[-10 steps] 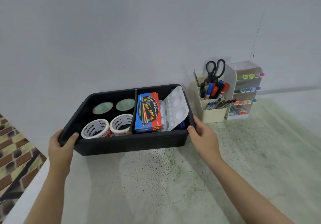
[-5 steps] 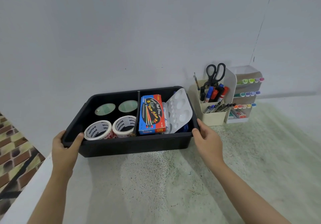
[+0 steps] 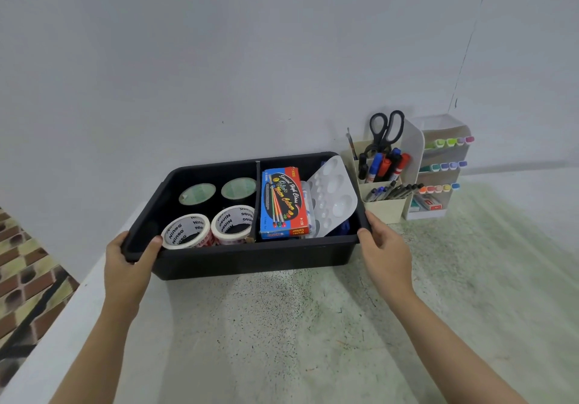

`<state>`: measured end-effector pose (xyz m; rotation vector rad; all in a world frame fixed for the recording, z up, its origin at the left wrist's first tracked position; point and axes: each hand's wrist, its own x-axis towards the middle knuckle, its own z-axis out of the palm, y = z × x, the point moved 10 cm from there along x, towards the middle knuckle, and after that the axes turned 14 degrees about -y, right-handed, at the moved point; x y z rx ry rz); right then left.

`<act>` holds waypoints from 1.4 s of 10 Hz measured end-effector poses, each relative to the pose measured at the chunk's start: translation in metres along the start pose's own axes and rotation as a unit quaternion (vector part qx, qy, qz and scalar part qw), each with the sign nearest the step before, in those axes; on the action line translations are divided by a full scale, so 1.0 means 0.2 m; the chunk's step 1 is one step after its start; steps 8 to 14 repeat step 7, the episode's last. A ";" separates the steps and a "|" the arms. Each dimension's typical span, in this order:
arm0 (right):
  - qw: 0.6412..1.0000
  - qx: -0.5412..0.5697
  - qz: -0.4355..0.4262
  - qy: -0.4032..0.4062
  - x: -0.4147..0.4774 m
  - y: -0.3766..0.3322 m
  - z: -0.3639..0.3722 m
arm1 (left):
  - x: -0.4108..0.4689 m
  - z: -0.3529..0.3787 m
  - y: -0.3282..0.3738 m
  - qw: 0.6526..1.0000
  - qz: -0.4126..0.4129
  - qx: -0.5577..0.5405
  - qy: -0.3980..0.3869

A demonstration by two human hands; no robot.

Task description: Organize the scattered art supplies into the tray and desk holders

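Black tray (image 3: 250, 248) at centre frame on the worktop (image 3: 282, 325), shifted rightward over the last second to sit just beside the cream desk holders (image 3: 383, 211) at right. Gripped at both ends: left hand (image 3: 125, 265) curled round the near-left corner with thumb over the rim, right hand (image 3: 385, 250) clasping the right end. With tape rolls (image 3: 185, 231), paint box (image 3: 283, 203) and palette (image 3: 333, 193) already inside, probably only final placement left.
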<state>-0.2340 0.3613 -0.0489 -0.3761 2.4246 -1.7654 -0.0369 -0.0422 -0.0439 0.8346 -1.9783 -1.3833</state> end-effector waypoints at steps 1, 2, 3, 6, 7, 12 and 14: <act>1.000 -0.002 -0.007 -0.001 0.01 0.00 -0.01 | 0.00 0.01 0.01 1.000 0.005 0.003 0.002; 1.000 -0.008 -0.008 -0.001 0.01 0.01 -0.01 | -0.01 0.02 0.01 1.000 -0.003 0.007 0.003; 1.000 -0.007 -0.014 -0.002 0.02 0.01 -0.02 | -0.01 0.02 0.00 1.000 -0.008 0.011 0.003; 0.995 -0.084 -0.006 -0.061 0.03 -0.04 -0.01 | -0.01 0.01 0.01 0.999 -0.030 0.040 0.001; 0.974 -0.213 0.028 -0.068 0.06 -0.14 -0.10 | -0.01 -0.04 0.13 0.998 -0.004 0.032 0.052; 0.974 -0.213 0.028 -0.068 0.06 -0.14 -0.10 | -0.01 -0.04 0.13 0.998 -0.004 0.032 0.052; 0.974 -0.213 0.028 -0.068 0.06 -0.14 -0.10 | -0.01 -0.04 0.13 0.998 -0.004 0.032 0.052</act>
